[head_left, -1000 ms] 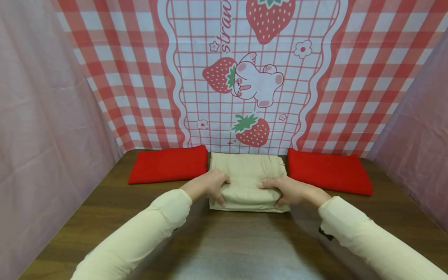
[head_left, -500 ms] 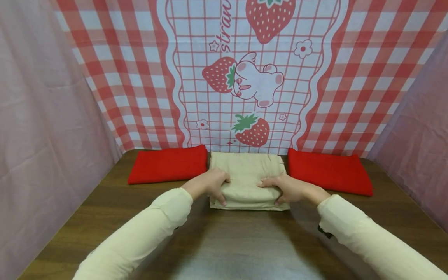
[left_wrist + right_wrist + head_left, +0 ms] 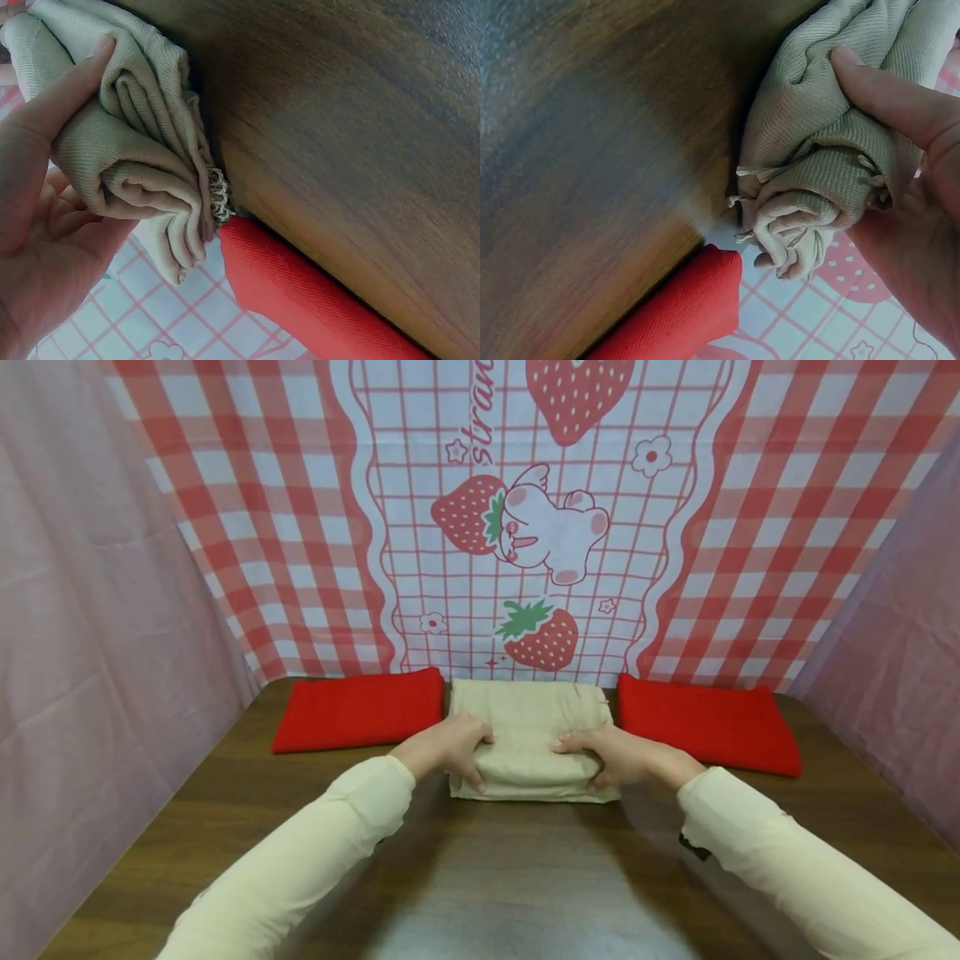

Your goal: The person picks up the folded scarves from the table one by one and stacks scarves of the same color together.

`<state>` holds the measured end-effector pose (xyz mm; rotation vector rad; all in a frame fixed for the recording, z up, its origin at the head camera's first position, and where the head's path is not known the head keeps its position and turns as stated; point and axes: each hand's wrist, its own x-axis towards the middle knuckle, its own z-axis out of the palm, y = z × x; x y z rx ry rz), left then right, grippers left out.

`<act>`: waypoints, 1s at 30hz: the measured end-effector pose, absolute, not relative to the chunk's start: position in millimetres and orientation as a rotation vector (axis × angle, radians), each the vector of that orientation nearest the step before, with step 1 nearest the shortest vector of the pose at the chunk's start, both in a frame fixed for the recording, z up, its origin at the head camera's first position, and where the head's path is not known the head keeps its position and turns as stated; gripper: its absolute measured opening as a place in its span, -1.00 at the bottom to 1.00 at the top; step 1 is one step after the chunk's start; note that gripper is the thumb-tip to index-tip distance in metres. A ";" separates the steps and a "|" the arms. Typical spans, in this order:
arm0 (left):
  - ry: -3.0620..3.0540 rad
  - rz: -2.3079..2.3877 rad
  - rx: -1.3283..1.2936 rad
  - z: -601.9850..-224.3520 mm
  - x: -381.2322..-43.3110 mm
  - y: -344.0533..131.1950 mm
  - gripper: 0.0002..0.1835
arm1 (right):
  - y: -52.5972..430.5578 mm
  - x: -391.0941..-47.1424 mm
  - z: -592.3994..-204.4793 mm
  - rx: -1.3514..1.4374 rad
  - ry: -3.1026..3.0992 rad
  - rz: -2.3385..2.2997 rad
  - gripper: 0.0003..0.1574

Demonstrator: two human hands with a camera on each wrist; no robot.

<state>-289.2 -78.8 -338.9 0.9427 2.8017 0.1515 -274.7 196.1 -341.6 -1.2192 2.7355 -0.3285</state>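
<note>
A folded beige cloth (image 3: pixel 525 718) lies on the wooden table at the back, between two red cloths. My left hand (image 3: pixel 457 747) grips its left side, thumb on the front and fingers over the top. On the opposite side my right hand (image 3: pixel 611 753) holds it the same way. In the left wrist view the thumb presses into the rolled layers of the beige cloth (image 3: pixel 135 157), and a looped stitched edge shows at the end. Loose threads hang from the end of the beige cloth (image 3: pixel 817 180) in the right wrist view, beside the right thumb.
One folded red cloth (image 3: pixel 360 710) lies to the left, another red cloth (image 3: pixel 708 727) to the right. A strawberry-print checked curtain (image 3: pixel 525 527) hangs right behind the wooden table (image 3: pixel 510 877). Pale pink curtains (image 3: pixel 97 610) hang at both sides.
The front edge of the beige cloth has shifted slightly away from me, with both hands keeping their grip. The head view has tilted a little. The red cloths stay in place.
</note>
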 end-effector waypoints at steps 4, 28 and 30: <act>2.798 0.164 0.952 -338.0 -290.2 -77.7 -0.25 | 197.1 -276.3 -342.0 -1.209 2.750 -0.322 -0.16; 2.818 0.120 0.930 -339.8 -297.4 -76.6 -0.25 | 194.5 -283.7 -342.7 -1.185 2.748 -0.348 -0.18; 2.818 0.128 0.940 -340.6 -297.6 -77.0 -0.25 | 194.7 -284.1 -343.4 -1.187 2.740 -0.363 -0.19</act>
